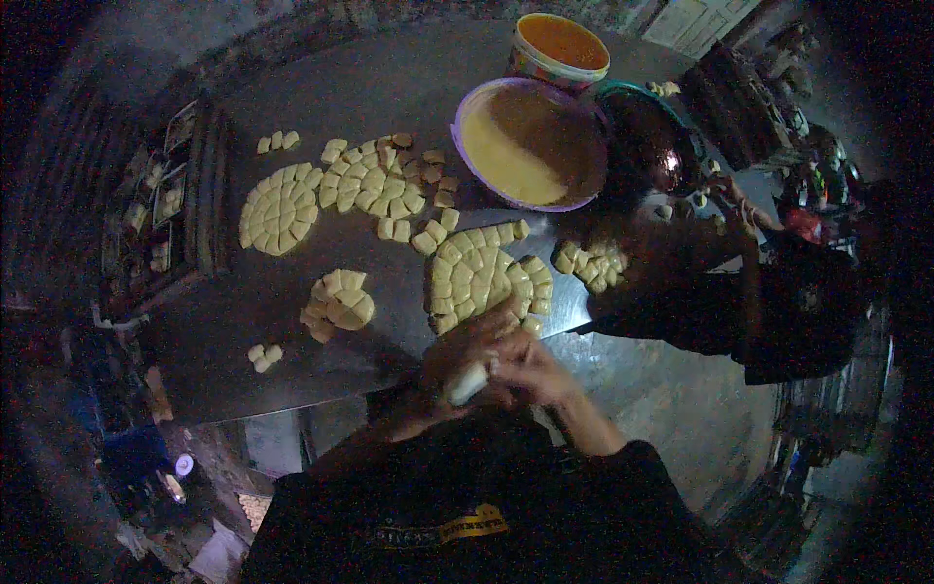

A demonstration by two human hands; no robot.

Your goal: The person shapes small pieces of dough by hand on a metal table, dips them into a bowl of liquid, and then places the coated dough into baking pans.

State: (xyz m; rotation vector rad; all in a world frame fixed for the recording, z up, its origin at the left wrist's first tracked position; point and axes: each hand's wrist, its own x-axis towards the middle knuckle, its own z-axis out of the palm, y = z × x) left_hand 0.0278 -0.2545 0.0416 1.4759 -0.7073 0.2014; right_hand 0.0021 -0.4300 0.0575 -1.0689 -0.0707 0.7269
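Near the table's front edge, my two hands come together over a pale, elongated piece of dough (469, 383). My left hand (455, 352) is closed around it, fingers pointing up and right. Curled against its upper end are the fingers of my right hand (535, 375), a little smeared by motion. Just beyond my hands lies a large round cluster of dough pieces (472, 277), packed side by side. Another round cluster (280, 209) sits farther left, beside a looser group of dough pieces (365, 180). A small heap of dough (341, 302) rests left of my hands.
At the back stand an orange-filled bucket (561, 44), a purple-rimmed basin (530, 146) of pale and brown contents, and a dark teal-rimmed basin (647, 136). A co-worker's hand (730, 190) reaches in at right, near more dough pieces (592, 265). Stacked trays (204, 195) flank the table's left.
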